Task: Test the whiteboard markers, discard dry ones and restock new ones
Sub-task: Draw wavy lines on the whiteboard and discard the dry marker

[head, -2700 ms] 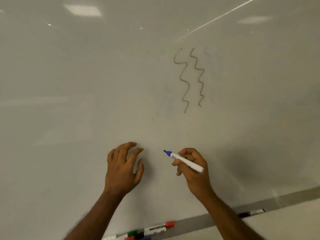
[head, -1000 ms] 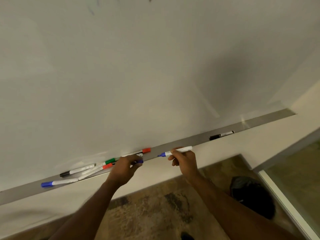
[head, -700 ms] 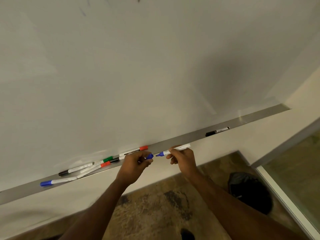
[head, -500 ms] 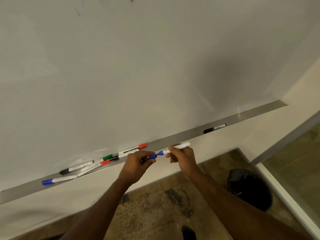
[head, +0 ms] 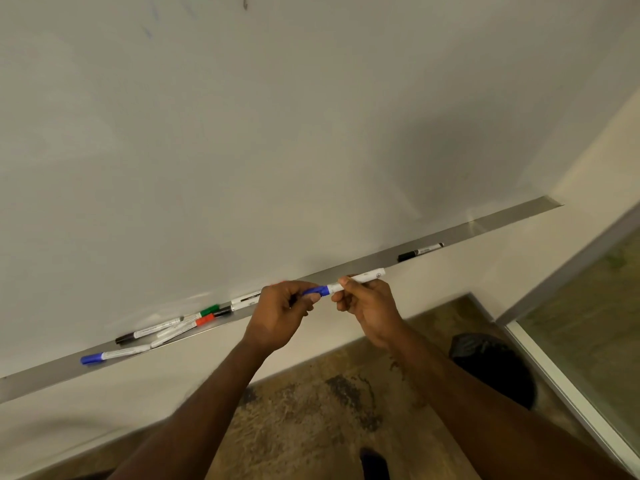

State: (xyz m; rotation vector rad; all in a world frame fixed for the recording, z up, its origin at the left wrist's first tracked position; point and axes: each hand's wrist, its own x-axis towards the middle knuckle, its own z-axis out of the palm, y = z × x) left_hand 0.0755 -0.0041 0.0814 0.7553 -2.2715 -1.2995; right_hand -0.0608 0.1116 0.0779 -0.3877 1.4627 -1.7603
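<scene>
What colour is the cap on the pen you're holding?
Blue. The cap sits on the white marker held between both hands, seen in the head view.

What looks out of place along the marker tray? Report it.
Mild disorder only: markers at the tray's left lie crossed over each other, while one black marker sits alone far right. No visible spills or damage.

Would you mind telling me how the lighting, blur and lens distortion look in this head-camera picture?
Head view: soft, even light; a broad grey shadow falls on the whiteboard above the hands. The marker tray bows from wide-angle distortion, with a small glint near its right end. Forearms at the bottom edge are smeared; the blue marker stays fairly sharp.
</scene>
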